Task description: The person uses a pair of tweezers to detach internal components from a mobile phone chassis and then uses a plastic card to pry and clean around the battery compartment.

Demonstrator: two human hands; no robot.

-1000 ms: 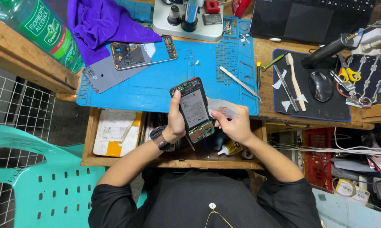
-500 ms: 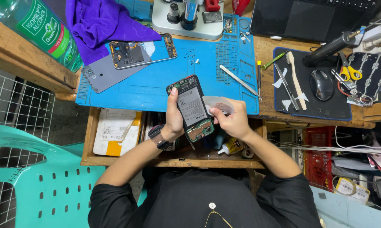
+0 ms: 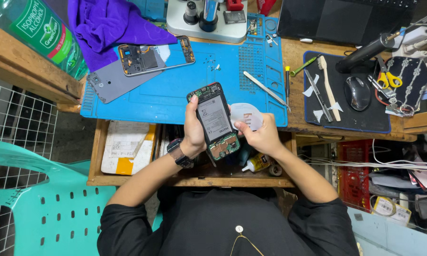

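The left hand (image 3: 194,130) grips the opened phone (image 3: 215,121) above the blue mat's (image 3: 170,97) near edge while the right hand's (image 3: 260,135) fingers pinch a white pad (image 3: 244,114) beside it; a slip could likely drop it into the drawer (image 3: 128,178).

Opened phone (image 3: 215,121), battery exposed, tilted; white disc (image 3: 245,115) beside, perhaps touching.

Surface: worn wooden workbench (image 3: 298,57) | on it: blue silicone repair mat (image 3: 175,90), dark blue-edged mouse pad (image 3: 350,118), black laptop (image 3: 346,19) | mat held an opened phone frame (image 3: 154,58), grey back cover (image 3: 114,85), seemingly metal tweezers (image 3: 265,90).
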